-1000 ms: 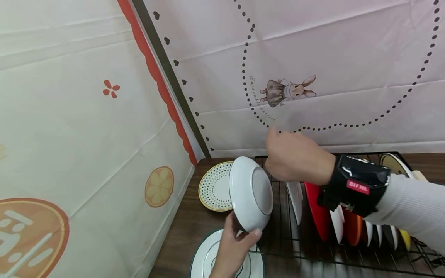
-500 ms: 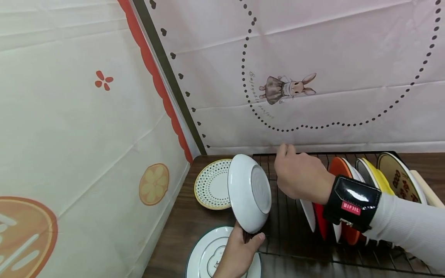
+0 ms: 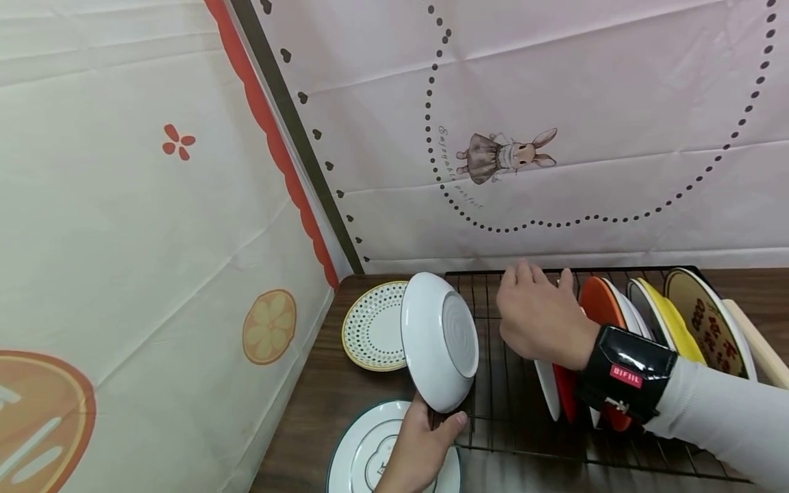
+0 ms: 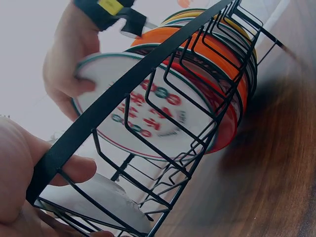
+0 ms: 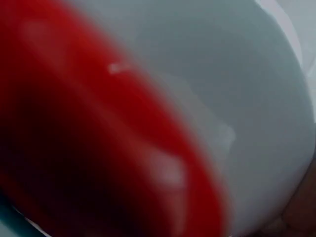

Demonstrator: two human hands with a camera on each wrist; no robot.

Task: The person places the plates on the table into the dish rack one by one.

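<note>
Dark wooden tabletop (image 3: 320, 411), wire dish rack (image 3: 493, 424): left hand (image 3: 419, 445) grips white bowl (image 3: 439, 340) by lower rim, upright beside rack; right hand (image 3: 539, 318) clasps racked white plate (image 3: 547, 387); glazed, rigid, likely slippery, breakable.

held round ceramic bowl (image 3: 439, 341): plain white, thin dark rim
flat round plate by the wall (image 3: 372, 327): white, dark dots, yellow edge
wire dish rack (image 3: 493, 411): black
racked upright plates (image 3: 616, 315): white, red, orange, yellow
wooden tabletop (image 3: 320, 404): dark brown
</note>
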